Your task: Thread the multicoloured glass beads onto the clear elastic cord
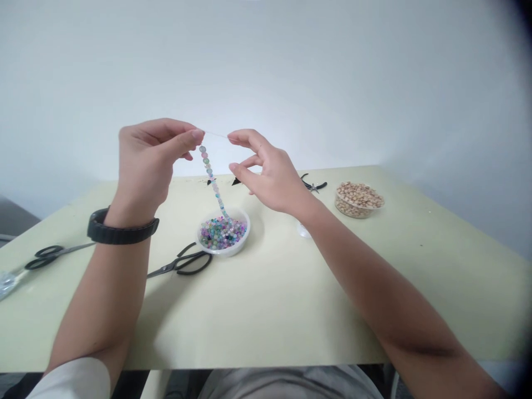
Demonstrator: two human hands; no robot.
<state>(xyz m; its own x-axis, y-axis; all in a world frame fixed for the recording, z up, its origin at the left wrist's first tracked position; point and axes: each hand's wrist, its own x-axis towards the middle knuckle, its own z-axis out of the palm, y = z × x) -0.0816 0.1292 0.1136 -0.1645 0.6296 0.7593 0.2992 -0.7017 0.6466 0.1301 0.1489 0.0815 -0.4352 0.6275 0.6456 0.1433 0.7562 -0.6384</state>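
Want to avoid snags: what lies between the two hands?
A thin, pale thread stretches between the left hand and the right hand, with strung beads hanging at its left end, in the head view.

The bead strand [214, 187] mixes green, pink and blue; the tabletop [257, 310] is pale yellow-green, the wristband [122, 234] black.

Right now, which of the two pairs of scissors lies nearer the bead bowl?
The scissors right of the left forearm, handles beside the bead bowl; the other pair lies left, farther off.
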